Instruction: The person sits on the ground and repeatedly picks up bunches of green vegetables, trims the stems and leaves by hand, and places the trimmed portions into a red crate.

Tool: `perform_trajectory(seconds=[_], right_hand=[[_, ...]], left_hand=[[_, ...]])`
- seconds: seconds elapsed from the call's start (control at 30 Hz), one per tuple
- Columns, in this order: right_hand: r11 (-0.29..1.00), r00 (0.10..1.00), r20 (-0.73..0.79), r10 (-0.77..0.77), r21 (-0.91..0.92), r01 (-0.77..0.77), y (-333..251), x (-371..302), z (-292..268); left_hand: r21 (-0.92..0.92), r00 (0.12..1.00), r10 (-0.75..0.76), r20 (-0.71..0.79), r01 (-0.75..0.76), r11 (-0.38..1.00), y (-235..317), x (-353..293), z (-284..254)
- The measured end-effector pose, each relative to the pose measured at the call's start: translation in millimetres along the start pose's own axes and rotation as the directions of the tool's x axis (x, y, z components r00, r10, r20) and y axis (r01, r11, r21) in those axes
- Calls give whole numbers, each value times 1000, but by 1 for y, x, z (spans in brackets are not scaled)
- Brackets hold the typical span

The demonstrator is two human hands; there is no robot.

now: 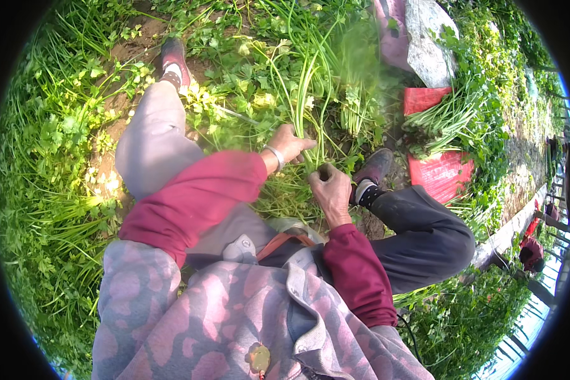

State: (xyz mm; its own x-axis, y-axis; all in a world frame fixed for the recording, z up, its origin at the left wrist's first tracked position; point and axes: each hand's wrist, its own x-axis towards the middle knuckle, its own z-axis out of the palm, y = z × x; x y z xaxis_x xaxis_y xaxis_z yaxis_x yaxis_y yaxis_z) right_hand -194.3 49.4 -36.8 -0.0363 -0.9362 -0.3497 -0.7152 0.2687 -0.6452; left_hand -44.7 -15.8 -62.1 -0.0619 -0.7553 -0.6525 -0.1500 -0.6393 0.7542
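Note:
Pale green celery stalks with leafy tops rise away from me in a loose bunch. My left hand is closed around their lower part, with a bracelet at the wrist and the index finger pointing right. Just below and to the right, my right hand is curled beside the root ends, thumb and forefinger bent together. What sits inside its fingers is hidden. Both arms wear dark red sleeves. A cluster of cut stalks stands a little right of the bunch, partly blurred.
Growing celery spreads over the ground to my left and ahead. My shoes stand on either side of the bunch. At right, a bundle of celery lies across a red plastic sheet. Farther off is a whitish sack.

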Motion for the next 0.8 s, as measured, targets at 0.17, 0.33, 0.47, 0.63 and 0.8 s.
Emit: perform_trajectory(seconds=[0.17, 0.33, 0.47, 0.63, 0.8], right_hand=[[920, 953, 58, -296, 286, 268, -23, -29, -34], [905, 736, 569, -367, 35, 424, 14, -72, -55], [912, 872, 476, -114, -299, 282, 43, -66, -34], [791, 968, 240, -71, 605, -92, 6, -16, -20], [511, 897, 439, -57, 784, -352, -27, -2, 0]], left_hand=[[-218, 993, -109, 51, 118, 969, -20, 24, -21], [-224, 965, -178, -193, 133, 966, -30, 58, -66], [-337, 994, -89, -65, 62, 939, -22, 51, -70], [-580, 957, 57, 284, 124, 805, -16, 14, -35], [-478, 957, 163, 239, -30, 878, -20, 6, -26]])
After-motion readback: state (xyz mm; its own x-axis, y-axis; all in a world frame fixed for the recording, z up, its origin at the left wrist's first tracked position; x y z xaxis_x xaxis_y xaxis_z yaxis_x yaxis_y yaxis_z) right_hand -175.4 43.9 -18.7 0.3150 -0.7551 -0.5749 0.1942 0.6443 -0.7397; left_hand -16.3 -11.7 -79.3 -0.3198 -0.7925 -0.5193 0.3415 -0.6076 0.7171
